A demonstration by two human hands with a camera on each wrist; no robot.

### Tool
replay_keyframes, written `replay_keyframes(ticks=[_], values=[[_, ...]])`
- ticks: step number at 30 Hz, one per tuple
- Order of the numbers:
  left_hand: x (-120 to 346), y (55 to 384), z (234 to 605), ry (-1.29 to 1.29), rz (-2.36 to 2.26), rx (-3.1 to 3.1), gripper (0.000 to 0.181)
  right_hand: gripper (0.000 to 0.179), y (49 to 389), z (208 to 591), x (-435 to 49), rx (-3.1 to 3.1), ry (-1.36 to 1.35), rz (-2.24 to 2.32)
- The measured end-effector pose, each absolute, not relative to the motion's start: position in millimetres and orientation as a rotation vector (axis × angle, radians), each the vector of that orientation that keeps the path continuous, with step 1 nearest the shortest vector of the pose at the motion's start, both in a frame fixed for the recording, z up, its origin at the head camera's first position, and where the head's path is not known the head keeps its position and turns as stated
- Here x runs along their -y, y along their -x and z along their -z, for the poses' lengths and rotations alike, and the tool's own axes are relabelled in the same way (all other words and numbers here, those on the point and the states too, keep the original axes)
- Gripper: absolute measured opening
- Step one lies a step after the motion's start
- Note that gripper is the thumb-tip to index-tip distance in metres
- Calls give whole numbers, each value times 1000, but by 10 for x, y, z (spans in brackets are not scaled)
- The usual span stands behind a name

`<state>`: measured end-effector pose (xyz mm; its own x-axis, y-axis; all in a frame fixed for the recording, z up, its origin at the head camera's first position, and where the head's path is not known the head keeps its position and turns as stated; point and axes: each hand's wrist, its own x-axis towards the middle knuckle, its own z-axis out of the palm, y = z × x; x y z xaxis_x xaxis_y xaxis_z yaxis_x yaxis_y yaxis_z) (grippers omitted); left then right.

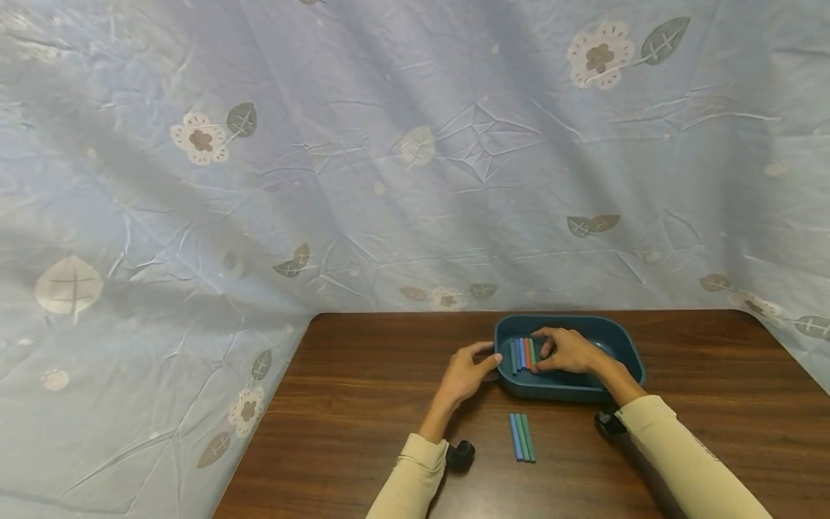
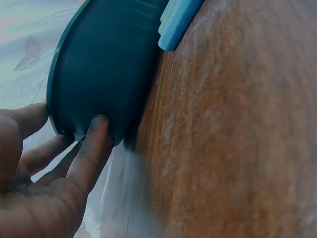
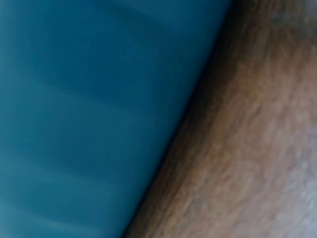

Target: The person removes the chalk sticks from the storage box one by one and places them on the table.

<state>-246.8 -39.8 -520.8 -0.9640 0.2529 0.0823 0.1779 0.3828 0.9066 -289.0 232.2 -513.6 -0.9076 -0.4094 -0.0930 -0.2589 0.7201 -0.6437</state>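
A dark teal plastic tub (image 1: pixel 564 393) stands near the back of the table. Inside it, toward its left end, several thin sticks in green, blue and red (image 1: pixel 527 353) lie side by side. My right hand (image 1: pixel 565 351) reaches into the tub and holds the green stick (image 1: pixel 533 350) at the row's right end, thumb at the near tip and forefinger at the far one. With my left hand (image 1: pixel 465 373) I grip the tub's left end, thumb at the rim and fingers (image 2: pixel 89 153) against the outer wall. The right wrist view shows only the tub's wall (image 3: pixel 99 109) and wood.
In front of the tub, one blue and two green sticks (image 1: pixel 521 437) lie together on the brown wooden table (image 1: pixel 363 404). A pale curtain with flowers and leaves (image 1: pixel 389 180) hangs behind the table and along its left side.
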Motion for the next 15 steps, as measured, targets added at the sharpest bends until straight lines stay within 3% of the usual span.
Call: replay_keyframes(ticks=[15], values=[[393,2476,5207,-388,-1664,-2537,44,80,2884,5118,-2311,-2704,534,954]])
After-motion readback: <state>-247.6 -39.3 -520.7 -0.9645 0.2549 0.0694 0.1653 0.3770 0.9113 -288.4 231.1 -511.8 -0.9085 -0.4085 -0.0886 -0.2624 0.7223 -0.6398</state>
